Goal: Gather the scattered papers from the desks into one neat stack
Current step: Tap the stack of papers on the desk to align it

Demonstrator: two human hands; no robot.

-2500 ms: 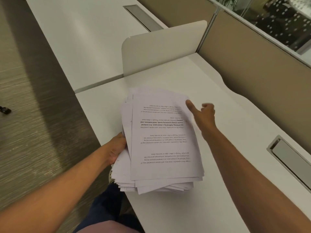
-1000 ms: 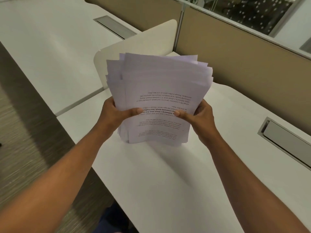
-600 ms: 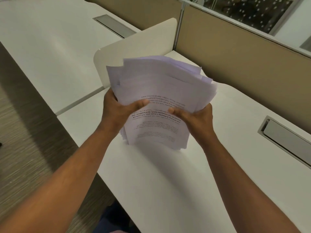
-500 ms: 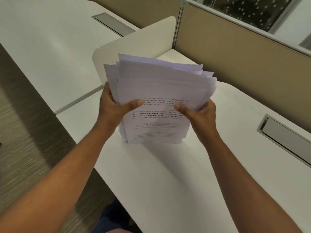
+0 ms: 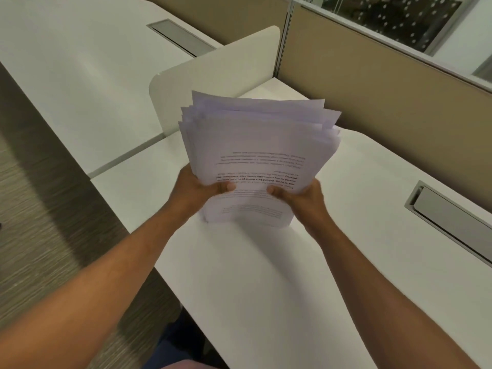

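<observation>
A thick stack of white printed papers (image 5: 255, 145) stands on its lower edge on the white desk (image 5: 266, 283), tilted away from me. My left hand (image 5: 197, 190) grips its left side and my right hand (image 5: 303, 198) grips its right side, thumbs on the front sheet. The upper edges of the sheets are uneven and fan out. The printed text faces me upside down.
A cream divider panel (image 5: 213, 75) stands behind the stack, between this desk and the neighbouring desk (image 5: 74, 62). A tan partition wall (image 5: 386, 83) runs along the back right. Grey cable hatches sit at the right (image 5: 452, 222) and far left (image 5: 181, 35). Carpet floor (image 5: 40, 209) lies left.
The stack was lying flat with only my left hand on it; both hands lifted it upright and have been tapping its lower edge on the desk. The view has shifted slightly.
</observation>
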